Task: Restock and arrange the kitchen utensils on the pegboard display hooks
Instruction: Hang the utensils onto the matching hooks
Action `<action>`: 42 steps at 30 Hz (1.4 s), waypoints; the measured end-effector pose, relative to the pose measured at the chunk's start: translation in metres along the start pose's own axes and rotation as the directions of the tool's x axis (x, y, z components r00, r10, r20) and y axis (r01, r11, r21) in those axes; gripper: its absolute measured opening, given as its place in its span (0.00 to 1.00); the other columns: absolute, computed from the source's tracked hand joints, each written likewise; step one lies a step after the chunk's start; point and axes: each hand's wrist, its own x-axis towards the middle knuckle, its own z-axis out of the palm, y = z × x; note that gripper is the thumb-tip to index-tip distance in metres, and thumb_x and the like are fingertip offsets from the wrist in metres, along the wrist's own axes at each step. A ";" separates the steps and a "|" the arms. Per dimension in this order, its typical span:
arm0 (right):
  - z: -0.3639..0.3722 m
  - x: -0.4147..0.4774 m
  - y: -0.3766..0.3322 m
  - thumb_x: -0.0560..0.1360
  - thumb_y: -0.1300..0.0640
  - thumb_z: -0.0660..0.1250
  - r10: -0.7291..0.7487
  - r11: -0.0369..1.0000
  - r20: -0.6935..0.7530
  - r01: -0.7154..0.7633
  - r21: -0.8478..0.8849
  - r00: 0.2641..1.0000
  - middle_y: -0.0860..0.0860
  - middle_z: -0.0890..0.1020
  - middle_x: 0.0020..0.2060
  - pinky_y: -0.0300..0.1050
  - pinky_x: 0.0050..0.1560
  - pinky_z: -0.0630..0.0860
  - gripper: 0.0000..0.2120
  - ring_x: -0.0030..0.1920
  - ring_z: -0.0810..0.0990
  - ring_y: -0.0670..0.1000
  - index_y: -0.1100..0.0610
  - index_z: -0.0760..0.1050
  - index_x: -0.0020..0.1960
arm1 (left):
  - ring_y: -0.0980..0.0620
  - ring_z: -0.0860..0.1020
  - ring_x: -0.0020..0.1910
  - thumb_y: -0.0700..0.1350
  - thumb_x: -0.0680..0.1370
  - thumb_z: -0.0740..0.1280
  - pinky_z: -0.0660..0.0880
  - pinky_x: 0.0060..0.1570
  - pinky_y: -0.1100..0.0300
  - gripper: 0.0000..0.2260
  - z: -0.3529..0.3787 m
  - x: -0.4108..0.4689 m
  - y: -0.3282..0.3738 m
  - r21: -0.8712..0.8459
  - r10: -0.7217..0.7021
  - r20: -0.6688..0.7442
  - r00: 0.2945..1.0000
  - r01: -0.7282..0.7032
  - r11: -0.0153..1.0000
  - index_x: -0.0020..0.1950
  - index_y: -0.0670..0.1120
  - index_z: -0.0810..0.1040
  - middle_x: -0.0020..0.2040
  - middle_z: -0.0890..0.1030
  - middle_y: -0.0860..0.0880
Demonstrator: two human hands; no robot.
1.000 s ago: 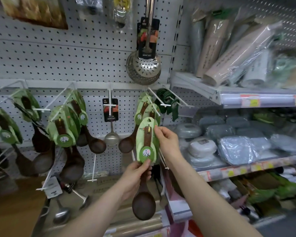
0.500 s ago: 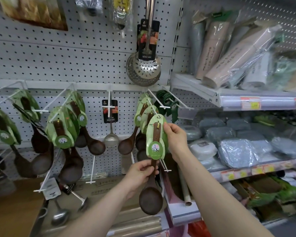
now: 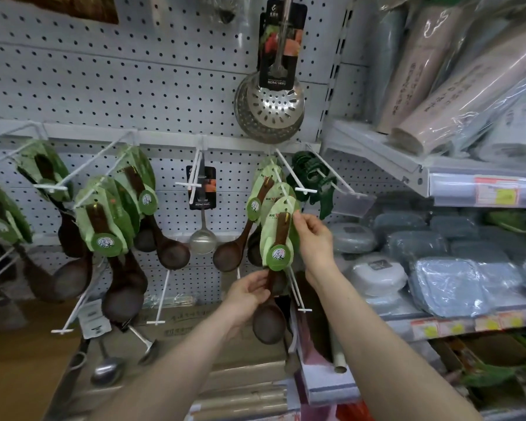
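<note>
I have raised the wooden spoon (image 3: 278,235) to the hook (image 3: 305,190). My left hand (image 3: 249,294) grips its handle and my right hand (image 3: 313,241) pinches its card with curled fingers. Threading should come next.

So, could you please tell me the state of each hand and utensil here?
Wooden spoon: held upright at the hook; threaded or not, unclear.
Left hand: grips the spoon's handle.
Right hand: pinches the spoon card's top.
Steel skimmer: hanging on the pegboard.
Small ladle: hanging, untouched.

Wooden spoon (image 3: 271,311) — dark, matt; green card sleeve (image 3: 278,235); skimmer (image 3: 271,107) — shiny metal.
</note>
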 end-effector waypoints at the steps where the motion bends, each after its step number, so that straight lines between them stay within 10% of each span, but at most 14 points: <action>1: 0.000 0.001 0.002 0.79 0.52 0.66 -0.004 1.000 -0.001 0.004 0.007 1.000 0.49 0.83 0.40 0.45 0.51 0.77 0.09 0.44 0.80 0.48 0.56 0.79 0.44 | 0.53 0.72 0.64 0.28 0.77 0.62 0.66 0.67 0.61 0.23 -0.001 0.003 0.000 -0.001 -0.001 -0.006 1.000 0.001 1.000 0.71 0.41 0.69 0.68 0.74 0.42; 13: 0.001 0.003 0.054 0.75 0.37 0.58 0.094 0.994 -0.060 -0.098 -0.058 0.994 0.50 0.82 0.55 0.57 0.62 0.75 0.15 0.56 0.80 0.52 0.43 0.75 0.54 | 0.54 0.73 0.66 0.28 0.77 0.62 0.66 0.69 0.59 0.22 -0.009 0.007 -0.001 -0.030 0.006 -0.045 0.999 -0.007 1.000 0.68 0.45 0.73 0.66 0.76 0.48; 18: 0.007 -0.015 0.074 0.83 0.55 0.58 0.096 0.991 -0.112 -0.106 -0.087 0.989 0.53 0.81 0.46 0.51 0.54 0.78 0.03 0.46 0.81 0.50 0.49 0.70 0.55 | 0.55 0.78 0.59 0.32 0.79 0.63 0.74 0.61 0.59 0.17 -0.018 -0.010 0.007 -0.154 0.018 -0.098 0.995 -0.033 0.988 0.64 0.47 0.76 0.58 0.81 0.49; 27: 0.062 -0.102 0.094 0.80 0.53 0.60 0.063 0.969 -0.220 -0.112 -0.219 0.973 0.52 0.81 0.40 0.61 0.54 0.78 0.05 0.42 0.80 0.55 0.46 0.73 0.47 | 0.52 0.80 0.52 0.32 0.79 0.63 0.78 0.53 0.59 0.13 -0.100 -0.093 -0.016 -0.231 -0.017 -0.120 0.993 -0.012 0.973 0.55 0.48 0.79 0.52 0.82 0.47; 42: 0.177 -0.269 0.177 0.81 0.61 0.61 0.195 0.951 0.174 -0.143 -0.273 0.965 0.50 0.79 0.37 0.47 0.46 0.74 0.09 0.39 0.77 0.50 0.50 0.75 0.45 | 0.47 0.78 0.55 0.35 0.79 0.65 0.76 0.54 0.59 0.11 -0.245 -0.212 -0.133 -0.309 -0.267 -0.324 0.908 0.166 0.936 0.60 0.42 0.78 0.57 0.79 0.41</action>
